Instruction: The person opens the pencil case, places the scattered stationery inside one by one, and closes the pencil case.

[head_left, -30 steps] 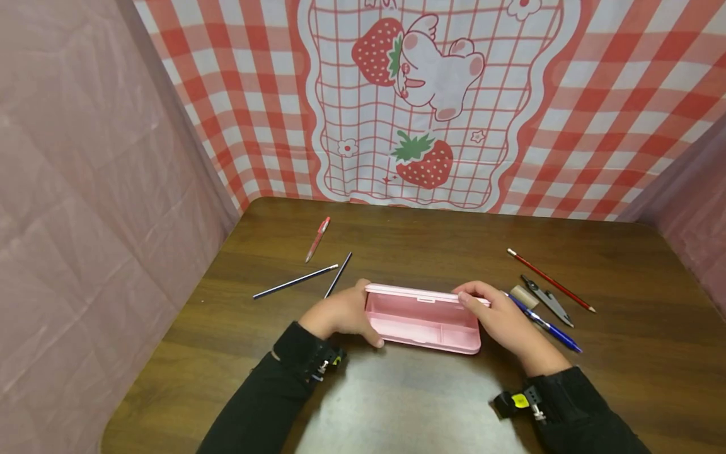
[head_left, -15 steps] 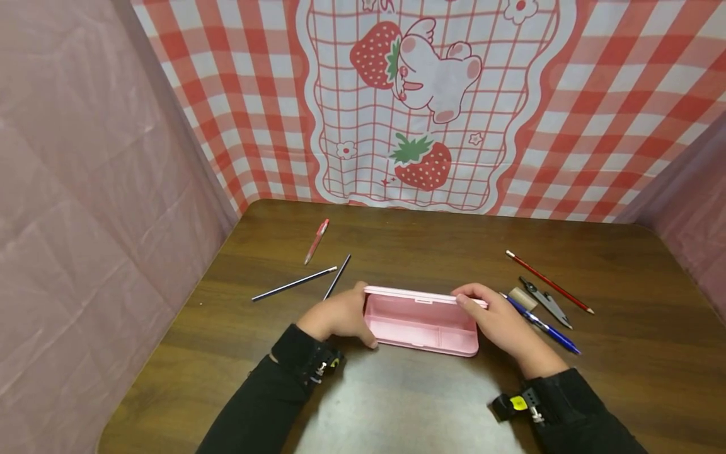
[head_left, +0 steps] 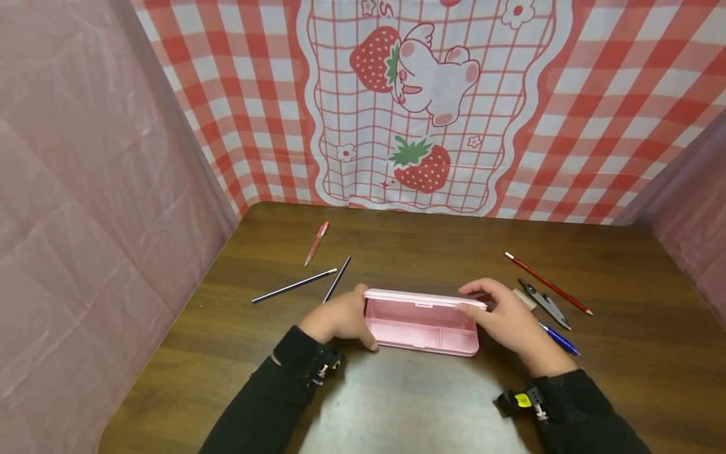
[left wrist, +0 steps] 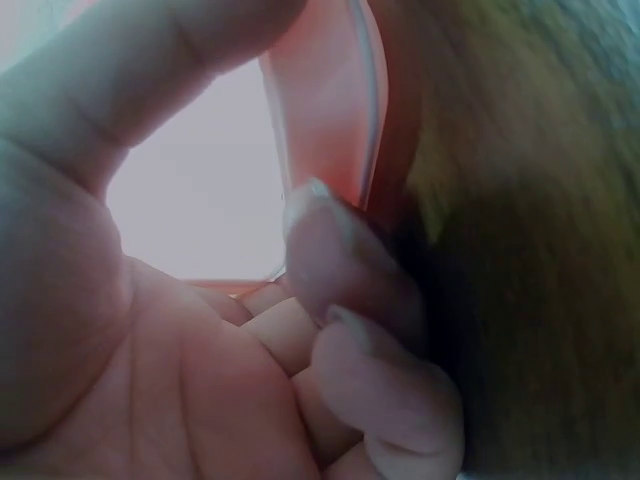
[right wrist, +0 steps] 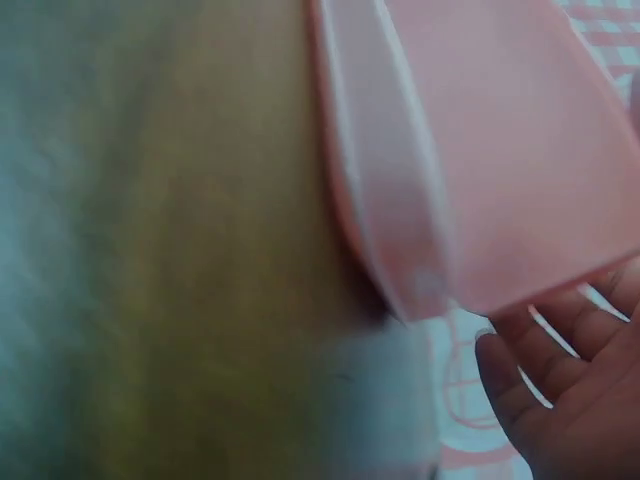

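Observation:
A pink pencil case (head_left: 420, 345) sits on the table with its lid (head_left: 422, 299) raised partway. I see its bare inside, split by a low divider toward the right. My left hand (head_left: 339, 315) grips the case's left end, thumb at the front corner and other fingers behind. In the left wrist view, curled fingers (left wrist: 350, 260) press against the pink wall (left wrist: 325, 95). At the right end, my right hand (head_left: 506, 320) holds the lid, thumb on its front edge and fingers behind it. The right wrist view shows these fingers (right wrist: 560, 365) beyond the lid's edge.
Left of the case lie a pink pen (head_left: 316, 244) and two dark pencils (head_left: 295, 285) (head_left: 337, 279). On the right are a red pencil (head_left: 547, 284), a compass (head_left: 544, 302), a beige block (head_left: 526, 299) and a partly hidden blue pen (head_left: 560, 339). A checked cloth (head_left: 266, 126) hangs behind.
My right hand has shifted slightly, its index finger spreading away from the lid, and now covers more of the blue pen and beige block. My left hand keeps its place on the case.

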Demonstrator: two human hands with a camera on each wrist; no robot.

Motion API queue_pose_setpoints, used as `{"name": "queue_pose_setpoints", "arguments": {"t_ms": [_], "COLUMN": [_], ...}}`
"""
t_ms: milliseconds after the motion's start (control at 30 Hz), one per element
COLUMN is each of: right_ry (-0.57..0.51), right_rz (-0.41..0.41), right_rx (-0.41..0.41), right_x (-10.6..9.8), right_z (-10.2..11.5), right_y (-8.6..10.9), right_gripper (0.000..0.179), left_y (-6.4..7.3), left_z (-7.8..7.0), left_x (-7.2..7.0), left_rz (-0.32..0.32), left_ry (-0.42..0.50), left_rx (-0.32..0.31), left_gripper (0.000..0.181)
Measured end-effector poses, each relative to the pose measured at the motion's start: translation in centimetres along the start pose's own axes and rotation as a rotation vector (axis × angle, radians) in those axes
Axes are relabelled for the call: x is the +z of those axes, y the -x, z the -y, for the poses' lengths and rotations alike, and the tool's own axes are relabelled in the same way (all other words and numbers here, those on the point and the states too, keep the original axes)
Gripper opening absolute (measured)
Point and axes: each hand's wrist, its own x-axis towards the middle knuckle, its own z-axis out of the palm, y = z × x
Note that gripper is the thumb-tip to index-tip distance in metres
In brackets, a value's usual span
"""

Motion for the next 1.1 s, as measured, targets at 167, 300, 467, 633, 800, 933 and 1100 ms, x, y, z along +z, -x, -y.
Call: {"name": "queue_pose_setpoints", "arguments": {"t_ms": [167,300,467,633,800,933,1100], "right_ry": [0.059,0.084,0.142,0.185,0.229,0.302,0.379], "right_rz": [-0.076,-0.16,-0.27,-0.356,-0.375,-0.281,-0.149], "right_rx": [-0.051,-0.118,-0.164,-0.174,-0.22,-0.22,-0.185], "right_x": [-1.3,-1.7,-1.5,-0.9,-0.8,-0.8,-0.8], "right_z": [0.5,0.8,1.2,1.5,1.2,0.9,0.5], "right_y": [0.3,0.3,0.4,0.6,0.5,0.3,0.1], "right_gripper": [0.025,0.018,0.012,0.014,0.028,0.049,0.069], "left_y": [0.0,0.0,-0.1,-0.1,0.1,0.2,0.2], "left_z": [0.0,0.1,0.1,-0.1,-0.2,-0.2,-0.1], "left_x": [0.0,0.1,0.1,0.0,-0.1,-0.2,-0.1], "left_rz": [-0.004,-0.004,-0.004,-0.001,0.012,0.019,0.016], "left_ry": [-0.012,-0.007,0.001,0.003,0.018,0.026,0.033], "left_rx": [-0.002,0.001,0.012,0.01,0.001,0.0,0.006], "left_gripper": [0.098,0.099,0.099,0.096,0.092,0.09,0.09]}}
